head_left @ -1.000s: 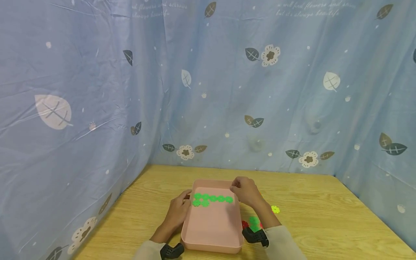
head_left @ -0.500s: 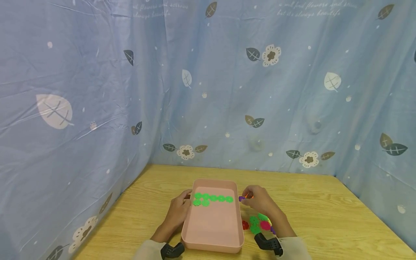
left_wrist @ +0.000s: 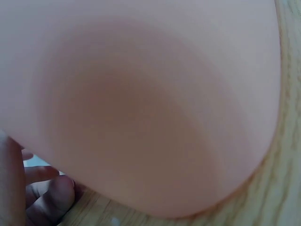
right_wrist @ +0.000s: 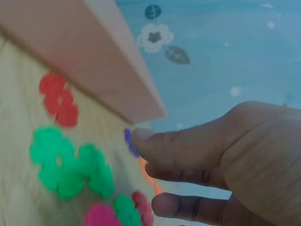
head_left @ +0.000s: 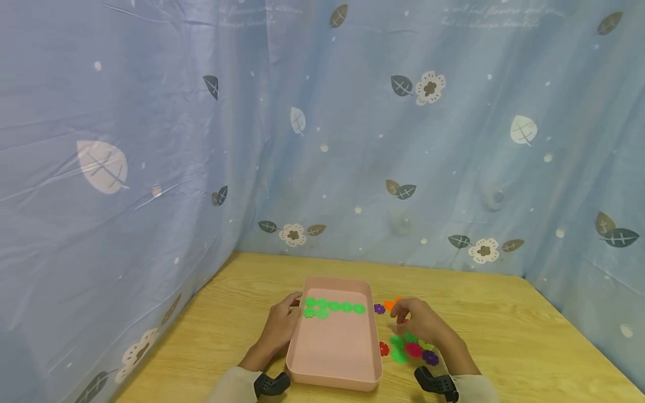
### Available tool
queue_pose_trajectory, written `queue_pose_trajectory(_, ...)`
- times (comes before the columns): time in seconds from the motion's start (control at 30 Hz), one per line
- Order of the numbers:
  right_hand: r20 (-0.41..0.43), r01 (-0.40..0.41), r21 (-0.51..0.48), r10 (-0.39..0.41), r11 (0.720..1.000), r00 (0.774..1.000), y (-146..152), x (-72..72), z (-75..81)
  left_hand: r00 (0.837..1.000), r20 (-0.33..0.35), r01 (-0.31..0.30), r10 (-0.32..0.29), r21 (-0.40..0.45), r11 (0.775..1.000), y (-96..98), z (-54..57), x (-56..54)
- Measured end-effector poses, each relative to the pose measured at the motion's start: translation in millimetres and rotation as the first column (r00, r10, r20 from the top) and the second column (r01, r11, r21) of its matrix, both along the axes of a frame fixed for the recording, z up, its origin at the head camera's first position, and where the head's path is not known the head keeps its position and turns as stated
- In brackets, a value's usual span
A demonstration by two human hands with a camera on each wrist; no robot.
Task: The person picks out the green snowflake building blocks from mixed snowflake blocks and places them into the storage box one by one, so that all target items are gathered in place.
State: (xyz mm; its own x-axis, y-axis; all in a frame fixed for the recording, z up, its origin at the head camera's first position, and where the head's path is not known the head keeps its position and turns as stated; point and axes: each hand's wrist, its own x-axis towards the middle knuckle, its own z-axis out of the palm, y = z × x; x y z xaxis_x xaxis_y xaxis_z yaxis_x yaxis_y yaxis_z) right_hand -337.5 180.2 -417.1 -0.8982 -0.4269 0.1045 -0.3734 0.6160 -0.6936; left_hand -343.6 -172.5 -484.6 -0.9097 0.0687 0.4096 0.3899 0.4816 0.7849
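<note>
A pink tray (head_left: pixel 335 352) lies on the wooden table, with several green flower-shaped plastic pieces (head_left: pixel 335 307) lined up across its far half. My left hand (head_left: pixel 280 326) holds the tray at its left wall; in the left wrist view, curled fingers (left_wrist: pixel 59 190) show beside the tray's edge. Right of the tray, my right hand (head_left: pixel 423 323) hovers over loose flower pieces, thumb and fingers apart, nothing visible between them. Beneath and around it lie green (head_left: pixel 399 356), magenta (head_left: pixel 414 350), red (head_left: pixel 384 348) and purple pieces (head_left: pixel 430 357). Another purple piece (head_left: pixel 379 309) and orange pieces (head_left: pixel 389 305) lie farther back.
A blue curtain (head_left: pixel 353 140) printed with leaves and flowers hangs behind the table and along its sides. Bare wood of the table (head_left: pixel 484 313) extends to the right of the loose pieces.
My right hand has moved from the tray's right rim to the right and nearer me, leaving a purple piece and orange pieces on the table. The left hand has stayed at the tray.
</note>
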Motion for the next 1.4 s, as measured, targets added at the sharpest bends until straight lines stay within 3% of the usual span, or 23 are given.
queue_pose_trajectory(0.17, 0.01, -0.093, -0.011, 0.093, 0.996, 0.996, 8, -1.1, -6.7, 1.0, 0.0, -0.004, 0.004, -0.019, 1.0, 1.3, 0.7, 0.0)
queue_pose_trajectory(0.5, 0.054, -0.15, -0.011, 0.15, 0.989, 0.987, 8, -3.9, -15.2, 1.0, 0.019, -0.009, 0.009, -0.016, 1.0, 2.1, 0.7, 0.9)
queue_pose_trajectory(0.93, 0.032, -0.105, 0.055, 0.103, 0.993, 0.994, 4, -2.5, -21.2, 1.0, 0.016, -0.016, 0.016, -0.007, 1.0, 1.8, -0.8, 0.1)
queue_pose_trajectory(1.13, 0.061, -0.12, -0.007, 0.12, 0.993, 0.991, 7, -3.2, -20.5, 1.0, 0.006, 0.0, 0.0, -0.007, 1.0, 1.5, -1.9, 0.9)
queue_pose_trajectory(1.4, 0.047, -0.157, -0.039, 0.159, 0.987, 0.986, 10, -6.5, -8.3, 1.0, -0.021, -0.006, 0.006, -0.02, 1.0, 2.4, -1.8, 1.4)
